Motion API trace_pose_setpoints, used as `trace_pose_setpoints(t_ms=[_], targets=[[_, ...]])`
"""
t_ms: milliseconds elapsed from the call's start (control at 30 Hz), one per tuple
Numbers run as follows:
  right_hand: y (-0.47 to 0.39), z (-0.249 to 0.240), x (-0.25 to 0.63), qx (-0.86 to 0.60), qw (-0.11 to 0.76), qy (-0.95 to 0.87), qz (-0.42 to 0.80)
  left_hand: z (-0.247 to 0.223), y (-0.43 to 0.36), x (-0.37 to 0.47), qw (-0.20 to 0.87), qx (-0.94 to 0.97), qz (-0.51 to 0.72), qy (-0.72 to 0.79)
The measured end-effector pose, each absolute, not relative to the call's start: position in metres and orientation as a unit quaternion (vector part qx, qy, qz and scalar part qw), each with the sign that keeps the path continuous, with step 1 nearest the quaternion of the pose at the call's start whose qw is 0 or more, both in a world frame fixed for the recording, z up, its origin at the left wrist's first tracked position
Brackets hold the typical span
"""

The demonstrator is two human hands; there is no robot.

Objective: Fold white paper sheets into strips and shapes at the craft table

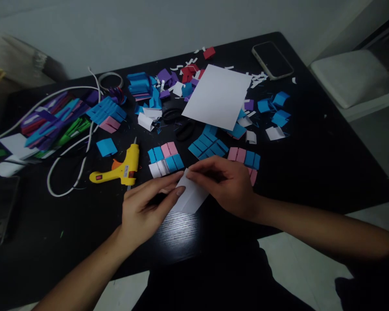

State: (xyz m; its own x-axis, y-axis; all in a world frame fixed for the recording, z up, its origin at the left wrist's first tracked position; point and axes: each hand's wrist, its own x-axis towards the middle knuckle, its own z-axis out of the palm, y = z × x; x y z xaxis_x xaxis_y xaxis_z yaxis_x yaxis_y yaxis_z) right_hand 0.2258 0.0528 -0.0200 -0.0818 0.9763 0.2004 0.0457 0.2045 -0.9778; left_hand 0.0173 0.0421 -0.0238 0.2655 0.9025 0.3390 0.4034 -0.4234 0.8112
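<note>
Left hand (149,207) and right hand (230,185) both pinched white paper (192,196) at the near side of the counter (311,177), seemingly part-folded; blue blocks (208,146) beyond lay grouped, apparently finished, a larger sheet (218,97) still flat.

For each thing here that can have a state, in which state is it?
White paper: creased, held
Left hand: pinching this paper
Right hand: pinching it too
Yellow glue gun: lying on its side
Far-corner phone: face up, screen dark
White cable: loosely looped
Large white sheet: unfolded
</note>
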Motion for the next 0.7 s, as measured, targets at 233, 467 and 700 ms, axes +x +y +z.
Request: trace_pose_setpoints(t_ms=[233,467,700], targets=[[0.0521,-0.0199,0.2259,-0.444,0.51,-0.577,0.458,-0.0238,0.0415,0.0177,0.321,0.724,0.413,0.45],[0.052,-0.0189,0.227,-0.436,0.51,-0.59,0.449,-0.0239,0.0408,0.0187,0.331,0.723,0.418,0.44],[0.0517,-0.0196,0.2263,-0.438,0.512,-0.588,0.447,-0.0236,0.04,0.0176,0.328,0.727,0.413,0.44]])
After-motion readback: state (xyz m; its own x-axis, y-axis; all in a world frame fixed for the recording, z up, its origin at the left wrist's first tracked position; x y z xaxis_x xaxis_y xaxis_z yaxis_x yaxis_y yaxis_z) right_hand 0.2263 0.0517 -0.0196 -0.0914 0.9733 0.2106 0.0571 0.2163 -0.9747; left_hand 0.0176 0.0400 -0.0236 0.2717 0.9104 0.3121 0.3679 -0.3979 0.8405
